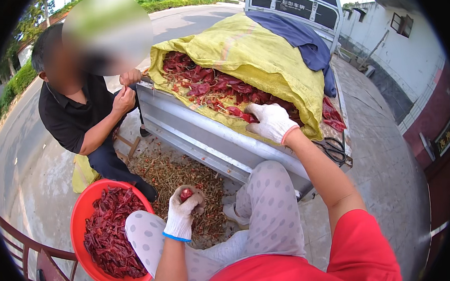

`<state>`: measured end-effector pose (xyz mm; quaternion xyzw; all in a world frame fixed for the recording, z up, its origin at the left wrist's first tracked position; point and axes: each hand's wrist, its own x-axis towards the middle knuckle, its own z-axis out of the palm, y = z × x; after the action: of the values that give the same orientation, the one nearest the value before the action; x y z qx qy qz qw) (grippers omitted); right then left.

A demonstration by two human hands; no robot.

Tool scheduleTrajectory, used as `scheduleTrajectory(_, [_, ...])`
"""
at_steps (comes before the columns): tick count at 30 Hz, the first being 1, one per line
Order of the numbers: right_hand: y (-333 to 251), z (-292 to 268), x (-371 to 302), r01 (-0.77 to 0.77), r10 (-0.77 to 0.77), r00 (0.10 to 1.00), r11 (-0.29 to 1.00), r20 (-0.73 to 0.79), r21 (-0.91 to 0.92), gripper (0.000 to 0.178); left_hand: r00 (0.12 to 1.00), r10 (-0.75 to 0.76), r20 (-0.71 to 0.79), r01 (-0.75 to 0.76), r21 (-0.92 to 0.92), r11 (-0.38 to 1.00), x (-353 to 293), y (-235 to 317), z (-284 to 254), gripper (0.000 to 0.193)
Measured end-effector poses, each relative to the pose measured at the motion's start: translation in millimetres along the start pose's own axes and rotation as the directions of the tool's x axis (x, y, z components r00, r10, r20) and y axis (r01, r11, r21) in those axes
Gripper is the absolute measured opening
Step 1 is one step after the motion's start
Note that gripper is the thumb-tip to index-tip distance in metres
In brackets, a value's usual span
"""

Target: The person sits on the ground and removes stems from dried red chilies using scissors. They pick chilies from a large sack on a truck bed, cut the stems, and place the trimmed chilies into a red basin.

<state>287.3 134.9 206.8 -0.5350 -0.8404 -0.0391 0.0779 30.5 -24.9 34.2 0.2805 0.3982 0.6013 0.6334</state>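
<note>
pale paving (372,193) lies in bright sun to the right of the right grip (272,123). a yellow sack (292,67) sits on a truck bed, under and past that grip, and its open side shows lots of red peppers (195,79). the right grip has its thumb and fingers around one shiny pepper (240,113) at the sack's edge; i cannot tell if they pinch it. the left grip (182,213), lower down, is curled around another pepper (186,193), with a red end poking out on top. a red tub (77,227) of peppers is to the left of the left grip, and a pile of stems and bits (167,172) is on the ground just past it.

to do this well, the right grip should take one loose pepper from the front, with soft fingertips, and lift it without pulling others out. the skins look dry and may crack, so the left grip should squeeze only a little. black scissors (335,152) lie to the right of the right grip, so that arm should keep away from them.
</note>
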Motion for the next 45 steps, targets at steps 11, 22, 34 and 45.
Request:
scheduleTrajectory(11, [-131.1, 75.7, -62.2, 0.474, -0.434, 0.825, 0.880, 0.361, -0.023, 0.017, 0.974, 0.204, 0.102, -0.226, 0.307, 0.924, 7.5, -24.9, -11.4, 0.017])
scheduleTrajectory(22, [-115.0, 72.9, -79.2, -0.296, -0.182, 0.922, 0.240, 0.342, 0.924, 0.042, 0.999, 0.024, 0.045, -0.019, -0.109, 0.994, -2.3, -8.5, 2.7, 0.026])
scheduleTrajectory(34, [-137.2, 83.4, -79.8, 0.547, -0.454, 0.835, 0.747, -0.311, 0.379, 0.014, 0.978, 0.090, 0.190, -0.111, 0.100, 0.989, 1.2, -21.5, -11.5, 0.047])
scheduleTrajectory(45, [-143.3, 90.3, -80.1, -0.469, -0.019, 0.883, -0.097, 0.470, 0.878, 0.015, 0.992, 0.101, 0.080, -0.114, 0.166, 0.980, -9.0, -14.3, 8.4, 0.015])
